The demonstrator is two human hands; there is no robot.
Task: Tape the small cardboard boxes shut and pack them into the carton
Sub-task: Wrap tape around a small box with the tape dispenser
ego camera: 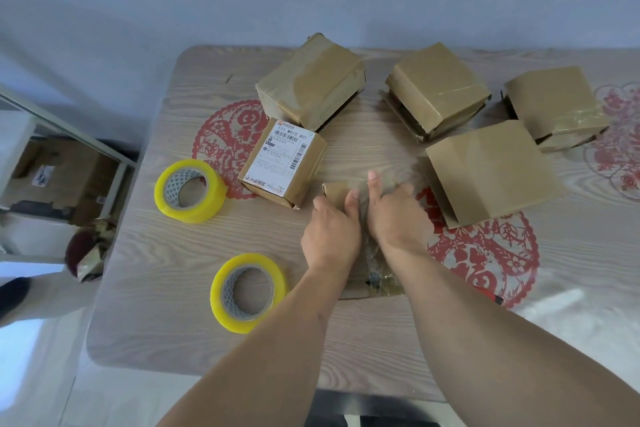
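Observation:
A small cardboard box [334, 192] lies under both my hands at the table's middle, mostly hidden by them. My left hand [330, 234] grips its left side, thumb up along the top. My right hand [394, 211] presses down on its taped top, fingers curled over the far edge. Crumpled clear tape [379, 276] hangs off the box's near end. Several other small boxes stand around: one with a white shipping label [282, 161], a taped one [311, 80] behind it, and three more at right [436, 87], [556, 104], [491, 170].
Two yellow tape rolls lie on the wooden table [156, 322], one at left [188, 191], one nearer me [247, 291]. Red paper-cut patterns [485, 253] show on the tabletop. A large carton [65, 173] sits on the floor beyond the table's left edge.

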